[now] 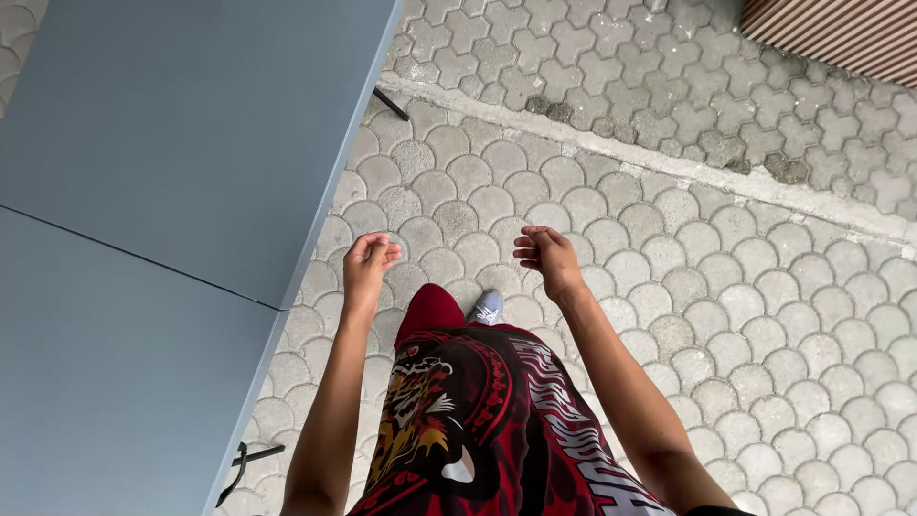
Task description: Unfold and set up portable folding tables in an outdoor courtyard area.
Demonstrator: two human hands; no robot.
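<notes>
We take the desk (181,143) as our landmark. It fills the left of the view as two grey-blue slabs, one butted against the other along a dark seam that runs down to the right. Its long right edge slants from the top of the view down to the lower left. Nothing lies on the part of the desk we can see. Two dark frame pieces show past that edge: one near the upper corner, one at the bottom.

Right of the desk edge the ground is paving (764,315) of scalloped grey stones, open and unobstructed across to the right border. A pale concrete strip (669,162) crosses it diagonally, with differently shaped pavers beyond. A ribbed brown panel (841,33) sits in the far top right corner.

We count two hands, both bare and both carrying nothing. The left hand (368,263) hangs just beside the desk edge, apart from it, fingers curled loosely inward. The right hand (546,256) is further from the desk, fingers likewise half curled, touching nothing. The hands are apart from each other, with a gap between them.

Below that gap we see one grey shoe (488,307) on the paving, a dark red trouser leg (430,311), and a red and black printed shirt (497,420).
</notes>
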